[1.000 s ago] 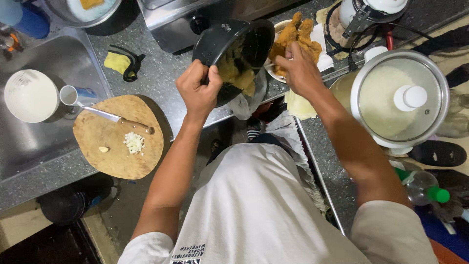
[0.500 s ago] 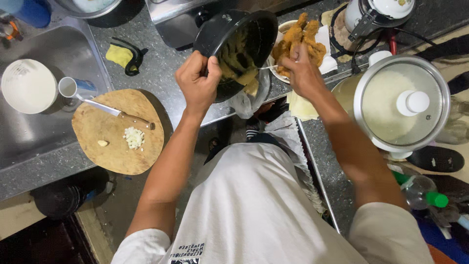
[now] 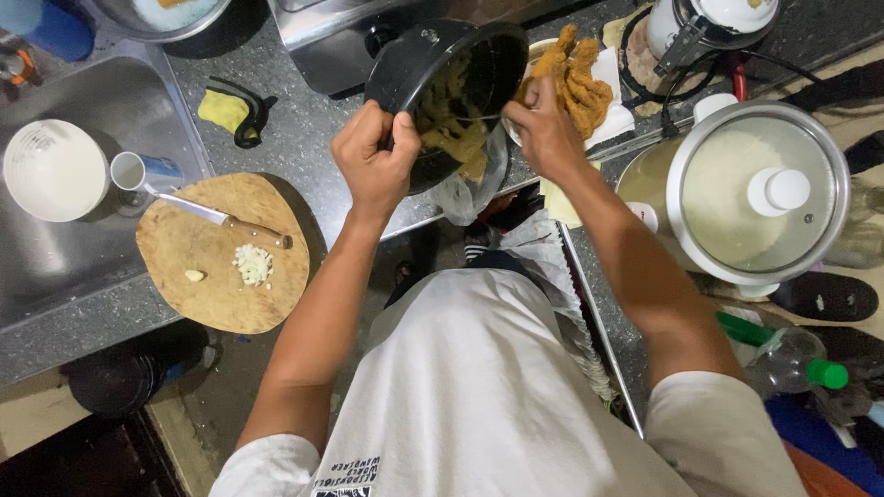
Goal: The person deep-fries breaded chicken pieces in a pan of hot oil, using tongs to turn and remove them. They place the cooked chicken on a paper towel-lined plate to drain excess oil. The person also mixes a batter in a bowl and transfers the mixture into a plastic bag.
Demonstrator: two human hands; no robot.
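Head view: the black pan (image 3: 442, 83) now tips steeper than a second ago, left hand (image 3: 373, 156) gripping its rim over the counter (image 3: 304, 138); right hand (image 3: 543, 129) clenches at its mouth, scraping yellowish food (image 3: 456, 129) down into the lined bowl (image 3: 479, 179)

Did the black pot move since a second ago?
Yes. The black pot in the left hand has tipped further, its mouth turning more toward the fried food beside it.
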